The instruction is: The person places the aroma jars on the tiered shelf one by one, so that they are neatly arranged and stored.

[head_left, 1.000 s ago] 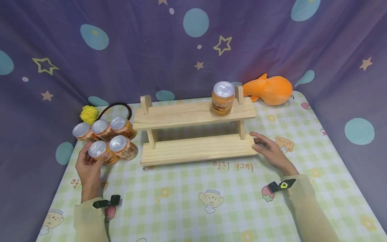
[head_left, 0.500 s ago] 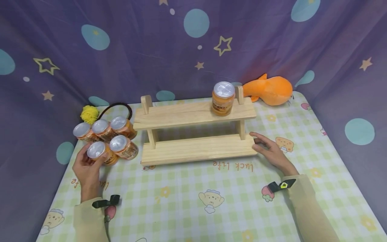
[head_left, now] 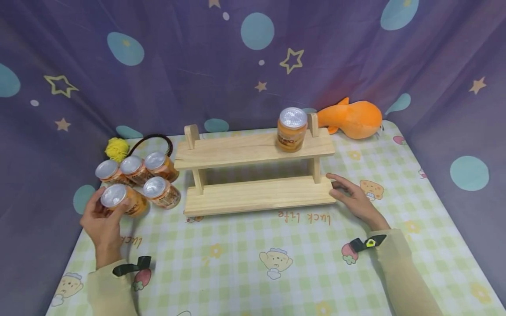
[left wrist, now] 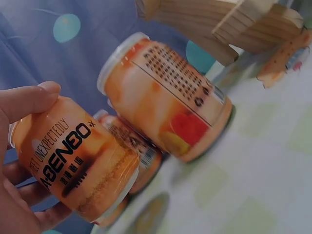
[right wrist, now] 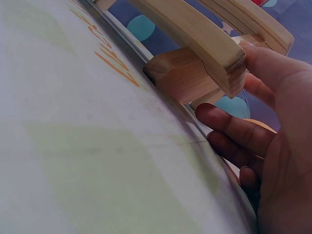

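"How does the can (left wrist: 80, 158) look?"
"Orange, black-lettered, silver-lidded; the left hand (head_left: 102, 226) grips it beside other cans (head_left: 168, 196)."
"The right hand (head_left: 356, 202)?"
"Loosely spread, touching one end of the wooden shelf (head_left: 257, 195)."

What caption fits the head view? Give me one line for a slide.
Left grip holds a can near four others; right grip at one end of the shelf; another can on top.

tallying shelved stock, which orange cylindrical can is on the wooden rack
The orange can, upper right on the pale wooden rack; the other five cans are off it.
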### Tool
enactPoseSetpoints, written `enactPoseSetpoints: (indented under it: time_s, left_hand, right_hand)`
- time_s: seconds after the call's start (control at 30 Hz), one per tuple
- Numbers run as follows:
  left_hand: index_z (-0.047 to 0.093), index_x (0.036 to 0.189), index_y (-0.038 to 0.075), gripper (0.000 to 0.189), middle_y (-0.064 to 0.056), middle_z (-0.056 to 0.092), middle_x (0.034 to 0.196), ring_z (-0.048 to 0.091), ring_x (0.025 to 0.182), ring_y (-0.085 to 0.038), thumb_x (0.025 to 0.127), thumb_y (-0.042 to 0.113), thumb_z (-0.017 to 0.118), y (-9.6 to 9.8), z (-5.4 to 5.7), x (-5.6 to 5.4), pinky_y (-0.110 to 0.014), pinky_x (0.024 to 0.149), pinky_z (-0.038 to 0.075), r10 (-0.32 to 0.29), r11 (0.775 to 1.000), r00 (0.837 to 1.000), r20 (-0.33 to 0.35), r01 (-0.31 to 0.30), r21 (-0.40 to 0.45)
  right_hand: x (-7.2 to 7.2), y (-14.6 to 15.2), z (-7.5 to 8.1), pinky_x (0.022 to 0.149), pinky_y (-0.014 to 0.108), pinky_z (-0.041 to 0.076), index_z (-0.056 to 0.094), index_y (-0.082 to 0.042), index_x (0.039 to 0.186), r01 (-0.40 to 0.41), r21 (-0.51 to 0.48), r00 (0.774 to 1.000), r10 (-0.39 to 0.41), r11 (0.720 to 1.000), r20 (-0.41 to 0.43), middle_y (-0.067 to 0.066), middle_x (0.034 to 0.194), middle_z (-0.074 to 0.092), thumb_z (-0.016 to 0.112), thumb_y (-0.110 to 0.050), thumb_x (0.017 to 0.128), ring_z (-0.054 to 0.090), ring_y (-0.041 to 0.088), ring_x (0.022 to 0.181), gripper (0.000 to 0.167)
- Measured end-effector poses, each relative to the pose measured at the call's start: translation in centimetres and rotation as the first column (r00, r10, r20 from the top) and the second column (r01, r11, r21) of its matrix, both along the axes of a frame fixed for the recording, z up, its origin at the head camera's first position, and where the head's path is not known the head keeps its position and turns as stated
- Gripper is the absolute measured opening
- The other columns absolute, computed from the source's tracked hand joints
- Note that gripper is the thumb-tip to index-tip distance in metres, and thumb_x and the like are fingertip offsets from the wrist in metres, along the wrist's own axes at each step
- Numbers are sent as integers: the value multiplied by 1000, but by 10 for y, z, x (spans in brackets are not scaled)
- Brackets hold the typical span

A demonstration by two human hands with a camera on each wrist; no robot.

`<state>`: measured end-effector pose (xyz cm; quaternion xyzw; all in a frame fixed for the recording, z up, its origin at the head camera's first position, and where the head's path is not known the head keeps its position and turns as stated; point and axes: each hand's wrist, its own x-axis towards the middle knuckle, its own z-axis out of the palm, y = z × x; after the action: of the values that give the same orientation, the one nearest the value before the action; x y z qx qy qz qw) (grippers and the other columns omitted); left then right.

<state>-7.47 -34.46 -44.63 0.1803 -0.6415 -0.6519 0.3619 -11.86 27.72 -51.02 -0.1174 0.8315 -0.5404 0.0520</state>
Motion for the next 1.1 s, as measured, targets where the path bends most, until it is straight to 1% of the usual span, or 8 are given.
enactPoseSetpoints:
  time_s: [0.13,0.3,0.4,0.5,0.73,0.77,0.9,1.1]
  left_hand:
    - [68,125,2,62,3,73,103,64,91,-9,69,-24,73,2,8,-1,-13,73,50,20,1000,1000,-19,-20,20]
    - [67,126,-1,63,3,72,105,64,95,-10,68,-26,71,7,18,-1,-14,76,50,23,1000,999,-31,-22,20]
    - [67,125,-2,62,1,72,104,64,94,-10,68,-27,71,11,25,0,-15,75,50,15,1000,998,-56,-13,26]
    - [68,123,-2,60,0,72,103,63,91,-11,68,-26,72,15,31,0,-15,73,50,13,1000,997,-79,-12,14]
    - [68,122,-6,62,-5,73,104,65,89,-13,63,-24,78,20,47,-5,-18,74,50,-23,1000,986,-166,21,-14]
    - [68,122,-7,62,-5,73,104,65,89,-13,63,-24,78,20,49,-5,-18,74,50,-29,1000,983,-180,27,-15]
    - [69,119,-7,61,-7,74,103,67,87,-13,62,-24,78,24,58,-6,-18,71,51,-41,999,975,-217,38,-19]
    - [69,117,-9,60,-11,74,101,67,85,-16,61,-26,77,33,71,-8,-19,70,52,-87,996,955,-284,89,-5]
  right_hand:
    - [0,0,0,92,10,42,47,-19,150,2,6,1000,-2,1000,8,-14,121,64,57,-20,102,57,-9,110,49]
    - [0,0,1,93,10,42,47,-19,150,1,12,1000,-1,1000,11,4,127,65,57,-20,102,57,-10,110,49]
    - [-1,0,1,93,10,41,46,-20,151,1,13,1000,-1,1000,13,11,129,64,57,-20,103,57,-10,110,49]
    - [-1,1,0,94,10,42,46,-20,151,2,16,1000,-2,1000,21,14,129,64,56,-20,103,57,-10,110,49]
    - [-1,1,-1,92,10,43,46,-19,151,2,4,1000,-2,1000,8,-12,122,64,56,-19,103,57,-9,110,49]
    - [-1,1,-1,92,10,43,46,-19,151,2,2,1000,-2,1000,5,-13,121,64,56,-18,103,57,-9,110,49]
    - [-1,1,0,91,10,43,46,-19,151,4,2,1000,-4,1000,8,-8,122,64,56,-19,103,57,-8,110,49]
    - [-1,1,0,92,10,43,46,-20,151,2,5,1000,-2,1000,21,-3,123,65,57,-19,103,57,-8,110,49]
